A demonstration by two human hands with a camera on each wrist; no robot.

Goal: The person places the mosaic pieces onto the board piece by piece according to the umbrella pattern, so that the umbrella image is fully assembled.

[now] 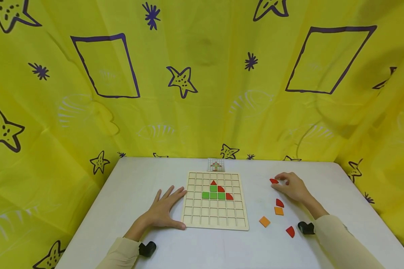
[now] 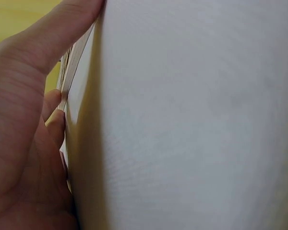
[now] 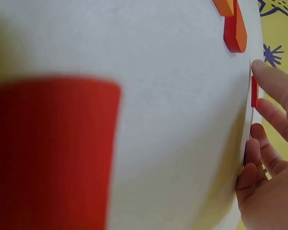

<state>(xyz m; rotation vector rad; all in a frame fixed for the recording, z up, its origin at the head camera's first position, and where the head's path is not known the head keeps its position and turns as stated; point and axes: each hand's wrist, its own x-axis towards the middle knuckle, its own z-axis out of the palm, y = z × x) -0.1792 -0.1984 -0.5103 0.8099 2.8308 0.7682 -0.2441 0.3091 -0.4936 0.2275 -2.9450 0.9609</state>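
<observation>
A square wooden grid board (image 1: 198, 212) lies on the table, with green squares (image 1: 213, 195), a red triangle (image 1: 213, 182) and red quarter-circles (image 1: 229, 196) set in its cells. My left hand (image 1: 162, 212) is spread flat at the board's left side, thumb and fingertips at its edge. To the right of the board, my right hand (image 1: 295, 188) pinches a red quarter-circle piece (image 1: 274, 181) between thumb and forefinger at the tabletop. In the right wrist view that piece (image 3: 254, 91) shows edge-on between the fingertips; the other fingers are curled.
Loose red quarter-circles (image 1: 279, 203) (image 1: 290, 231) and orange squares (image 1: 279, 211) (image 1: 264, 221) lie between the board and my right forearm. A small pattern card (image 1: 216, 164) sits behind the board. A yellow patterned curtain (image 1: 202, 112) hangs around the white table (image 1: 219, 250).
</observation>
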